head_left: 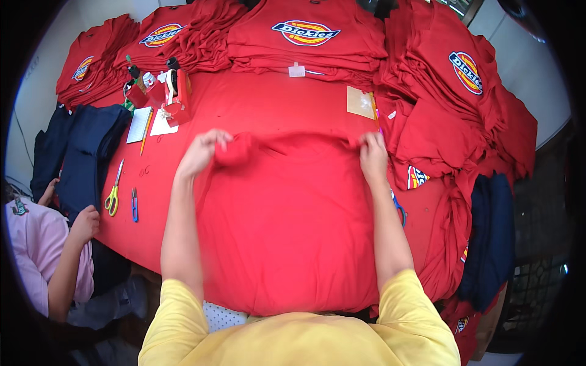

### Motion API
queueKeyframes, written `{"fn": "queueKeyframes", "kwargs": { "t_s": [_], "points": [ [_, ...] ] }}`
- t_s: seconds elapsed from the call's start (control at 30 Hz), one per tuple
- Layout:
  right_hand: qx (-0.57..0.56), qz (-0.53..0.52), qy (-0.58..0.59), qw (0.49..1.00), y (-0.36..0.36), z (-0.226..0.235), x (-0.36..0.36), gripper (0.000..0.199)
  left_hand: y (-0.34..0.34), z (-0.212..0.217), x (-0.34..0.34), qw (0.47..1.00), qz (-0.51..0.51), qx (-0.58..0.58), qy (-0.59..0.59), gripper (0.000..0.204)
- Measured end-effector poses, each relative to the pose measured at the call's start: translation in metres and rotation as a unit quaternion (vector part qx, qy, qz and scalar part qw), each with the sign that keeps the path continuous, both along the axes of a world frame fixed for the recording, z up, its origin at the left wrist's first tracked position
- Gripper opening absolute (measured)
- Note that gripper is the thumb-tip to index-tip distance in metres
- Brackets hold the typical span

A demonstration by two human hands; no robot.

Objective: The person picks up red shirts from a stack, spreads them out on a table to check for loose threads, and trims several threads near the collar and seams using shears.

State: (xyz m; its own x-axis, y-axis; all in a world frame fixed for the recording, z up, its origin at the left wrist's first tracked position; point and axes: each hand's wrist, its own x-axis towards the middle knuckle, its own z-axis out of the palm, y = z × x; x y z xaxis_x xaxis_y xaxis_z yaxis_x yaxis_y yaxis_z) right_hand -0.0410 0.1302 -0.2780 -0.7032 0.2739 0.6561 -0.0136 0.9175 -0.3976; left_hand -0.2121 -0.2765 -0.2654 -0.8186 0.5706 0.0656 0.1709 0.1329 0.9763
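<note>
A red shirt point(287, 213) spreads in front of me over the red-covered table, its near end hanging toward my lap. My left hand point(204, 149) pinches its far left corner, slightly blurred by motion. At the far right corner, my right hand point(373, 152) grips the cloth between thumb and fingers. The far edge sags a little between both hands, with a shadowed fold along it. Beside my right forearm lie blue-handled scissors point(399, 210), partly hidden by the arm.
Piles of red shirts point(305, 52) with printed logos line the far and right sides. To the left lie yellow-handled scissors point(113, 198), blue thread snips point(135, 205), a pencil point(146, 131) and a tape dispenser point(178, 97). A co-worker's hand point(85, 224) touches dark folded garments point(91, 158).
</note>
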Motion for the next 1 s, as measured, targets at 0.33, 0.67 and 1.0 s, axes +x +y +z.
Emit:
{"fn": "queueKeyframes", "kwargs": {
  "t_s": [0.33,0.67,1.0],
  "points": [
    [0.035,0.085,-0.171,0.981,-0.02,-0.029,0.089,0.015,-0.036,-0.012,0.078,0.954,-0.032,-0.274,0.118,0.031],
    [0.017,0.059,-0.298,0.953,-0.028,0.003,0.087,0.013,-0.043,-0.014,0.082,0.967,-0.041,-0.238,0.079,0.033],
    [0.047,0.045,-0.231,0.971,-0.063,-0.027,0.062,0.019,-0.07,-0.007,0.118,0.949,0.057,-0.292,0.105,0.053]
  ]
}}
